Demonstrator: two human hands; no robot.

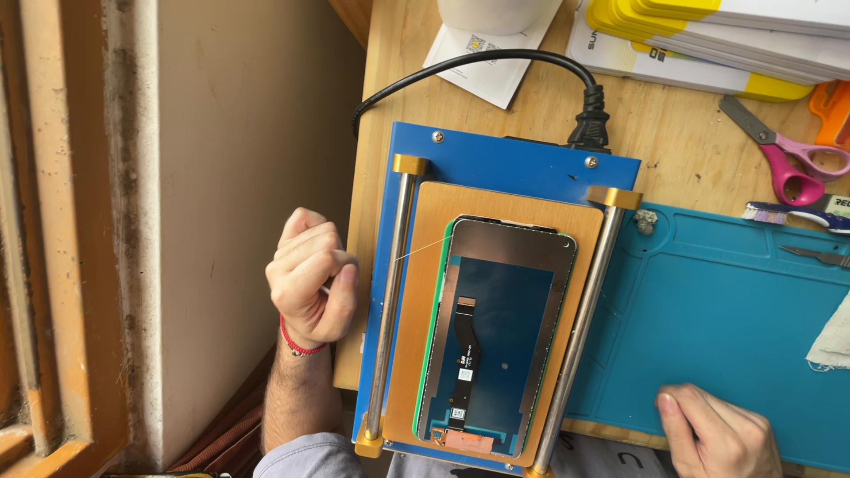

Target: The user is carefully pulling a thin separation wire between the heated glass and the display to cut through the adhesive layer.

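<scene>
I see the left hand [310, 283] closed in a fist off the table's left edge, pulling a thin wire [423, 248] taut to the top left corner of the phone screen [496, 332]. That screen lies on the blue heating plate [522, 164] near the table's left edge, while the right hand [713, 434] rests loosely curled and empty on the blue mat [726, 319].

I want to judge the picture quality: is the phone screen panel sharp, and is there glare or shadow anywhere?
Head view: the screen panel is sharp, its metal edge faintly reflective; even daylight, soft shadows only; the left hand and right hand are unblurred.
</scene>
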